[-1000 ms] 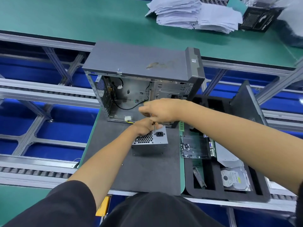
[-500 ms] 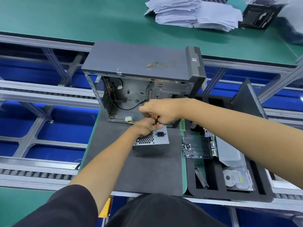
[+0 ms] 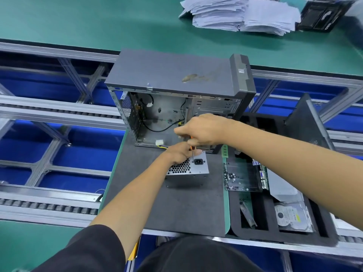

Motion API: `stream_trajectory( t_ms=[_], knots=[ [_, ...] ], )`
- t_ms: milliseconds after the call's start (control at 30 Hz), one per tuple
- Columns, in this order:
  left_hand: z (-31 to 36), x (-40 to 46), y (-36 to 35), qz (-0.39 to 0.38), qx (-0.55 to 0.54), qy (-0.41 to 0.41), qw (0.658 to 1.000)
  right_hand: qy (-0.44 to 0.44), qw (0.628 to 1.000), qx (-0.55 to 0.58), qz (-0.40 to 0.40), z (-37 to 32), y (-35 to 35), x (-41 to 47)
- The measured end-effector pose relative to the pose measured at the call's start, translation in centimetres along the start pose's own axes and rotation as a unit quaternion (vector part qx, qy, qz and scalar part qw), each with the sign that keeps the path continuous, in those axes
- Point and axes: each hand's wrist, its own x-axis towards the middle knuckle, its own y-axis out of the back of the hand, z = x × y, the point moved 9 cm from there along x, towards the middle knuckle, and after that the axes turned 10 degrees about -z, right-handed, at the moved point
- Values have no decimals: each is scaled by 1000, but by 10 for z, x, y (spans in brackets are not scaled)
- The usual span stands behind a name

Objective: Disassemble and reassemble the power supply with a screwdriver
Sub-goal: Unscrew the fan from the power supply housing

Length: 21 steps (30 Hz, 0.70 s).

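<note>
Fingers of the right hand (image 3: 204, 130) gripped a mostly hidden screwdriver (image 3: 192, 154); left hand (image 3: 179, 153) held the grey, perforated supply (image 3: 188, 166).

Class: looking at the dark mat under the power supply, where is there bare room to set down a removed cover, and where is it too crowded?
Free: the grey mat between the power supply and its near edge. Crowded: the strip between supply and computer case, where left hand, right hand and screwdriver work.

The person wears a black short sleeve (image 3: 86, 250) on the left arm, ending above the elbow. Both forearms are bare, and both hands are without gloves. Dark black clothing (image 3: 196, 256) covers the lap below.
</note>
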Motion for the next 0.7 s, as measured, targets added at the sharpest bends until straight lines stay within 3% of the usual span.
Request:
stream_trajectory(
  t_ms=[67, 200, 367, 533, 700],
  knots=[
    [2, 0, -1, -8, 12, -4, 1000, -21, 1000, 6, 1, 7, -4, -1],
    [2, 4, -4, -32, 4, -8, 999, 48, 988, 144, -14, -4, -1, -5],
    [0, 3, -2, -12, -14, -8, 1000, 2, 1000, 27, 9, 2, -1, -1],
    [2, 3, -1, -6, 21, -15, 1000, 54, 977, 208, -3, -8, -2, -4],
    [-1, 0, 0, -1, -27, -2, 1000, 12, 999, 48, 18, -4, -3, 2]
  ],
)
